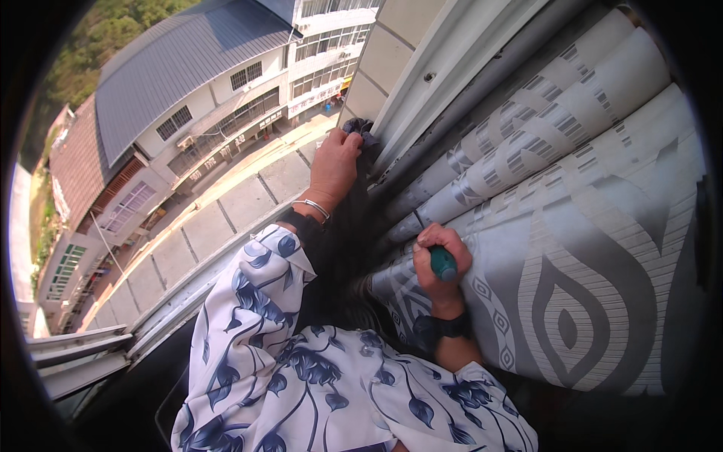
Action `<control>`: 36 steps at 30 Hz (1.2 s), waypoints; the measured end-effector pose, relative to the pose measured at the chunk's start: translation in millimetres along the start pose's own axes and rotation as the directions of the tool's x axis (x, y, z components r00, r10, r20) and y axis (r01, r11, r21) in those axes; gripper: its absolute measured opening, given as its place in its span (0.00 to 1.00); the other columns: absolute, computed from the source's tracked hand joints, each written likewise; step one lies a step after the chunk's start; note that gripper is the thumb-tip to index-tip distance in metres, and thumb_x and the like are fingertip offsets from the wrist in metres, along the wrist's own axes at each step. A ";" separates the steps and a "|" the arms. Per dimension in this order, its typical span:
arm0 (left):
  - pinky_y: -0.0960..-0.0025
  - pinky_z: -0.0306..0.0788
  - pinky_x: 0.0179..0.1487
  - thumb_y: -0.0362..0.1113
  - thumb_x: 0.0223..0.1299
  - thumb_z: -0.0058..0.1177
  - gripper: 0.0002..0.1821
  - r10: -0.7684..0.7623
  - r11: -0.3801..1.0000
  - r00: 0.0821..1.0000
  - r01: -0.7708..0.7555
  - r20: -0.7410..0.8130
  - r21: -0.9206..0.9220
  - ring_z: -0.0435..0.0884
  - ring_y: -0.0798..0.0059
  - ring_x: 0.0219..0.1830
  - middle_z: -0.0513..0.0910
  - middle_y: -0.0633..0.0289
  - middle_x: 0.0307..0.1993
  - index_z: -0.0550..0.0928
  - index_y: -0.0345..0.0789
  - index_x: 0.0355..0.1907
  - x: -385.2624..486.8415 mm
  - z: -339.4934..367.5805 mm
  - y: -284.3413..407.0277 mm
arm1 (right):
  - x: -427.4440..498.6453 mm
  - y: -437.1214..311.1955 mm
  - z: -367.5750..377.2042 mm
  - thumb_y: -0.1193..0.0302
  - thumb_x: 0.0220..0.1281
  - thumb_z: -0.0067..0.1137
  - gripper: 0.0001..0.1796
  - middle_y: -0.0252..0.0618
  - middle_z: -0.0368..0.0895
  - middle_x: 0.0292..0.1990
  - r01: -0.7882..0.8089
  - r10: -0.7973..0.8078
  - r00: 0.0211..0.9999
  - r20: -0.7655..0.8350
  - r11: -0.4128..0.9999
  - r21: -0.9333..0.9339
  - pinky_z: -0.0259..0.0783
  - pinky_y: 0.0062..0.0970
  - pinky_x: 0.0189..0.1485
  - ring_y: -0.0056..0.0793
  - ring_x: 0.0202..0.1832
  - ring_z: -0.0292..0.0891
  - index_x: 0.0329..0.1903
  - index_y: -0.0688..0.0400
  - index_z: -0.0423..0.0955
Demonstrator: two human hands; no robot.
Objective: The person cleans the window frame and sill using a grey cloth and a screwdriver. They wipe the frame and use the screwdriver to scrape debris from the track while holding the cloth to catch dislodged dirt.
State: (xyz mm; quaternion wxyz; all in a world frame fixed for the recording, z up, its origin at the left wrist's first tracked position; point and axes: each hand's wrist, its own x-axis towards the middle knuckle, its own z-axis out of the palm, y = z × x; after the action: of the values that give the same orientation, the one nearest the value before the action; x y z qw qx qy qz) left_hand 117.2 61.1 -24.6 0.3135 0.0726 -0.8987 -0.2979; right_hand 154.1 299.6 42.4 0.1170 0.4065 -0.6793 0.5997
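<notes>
My left hand (337, 161) grips a dark bunched cloth (361, 127) at the lower outer corner of the white window frame (418, 96), beside the tiled outer wall. More dark fabric hangs below that hand. My right hand (441, 254) is closed around a green handle (443, 264) with a rounded end; the tool's working end is hidden. That hand is beside the patterned grey and white curtain (565, 316), in front of its folds. A bracelet and a dark band are on the left wrist, and a dark band is on the right.
A tiled outer ledge (209, 220) runs beyond the window sill track (169, 316). Outside, far below, lie a street and buildings with a grey metal roof (192, 62). Gathered curtain folds (542, 124) fill the right side. A sliding window track (85, 356) is at the lower left.
</notes>
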 end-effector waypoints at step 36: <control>0.63 0.68 0.49 0.34 0.53 0.54 0.08 0.234 0.959 0.972 -0.228 -0.022 0.168 0.75 0.65 0.46 0.77 0.62 0.37 0.82 0.37 0.36 -117.6 -57.2 -9.1 | 96.2 27.2 171.0 0.75 0.44 0.62 0.08 0.45 0.76 0.22 -0.138 0.165 0.927 0.336 0.985 -0.102 0.72 0.31 0.32 0.38 0.25 0.75 0.28 0.61 0.73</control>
State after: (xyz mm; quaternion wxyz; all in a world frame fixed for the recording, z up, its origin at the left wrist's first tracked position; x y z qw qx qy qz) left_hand 244.7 63.0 -55.3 0.3576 -0.0010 -0.9159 -0.1824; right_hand 129.7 103.0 41.7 -0.0342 0.4464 -0.7411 0.5003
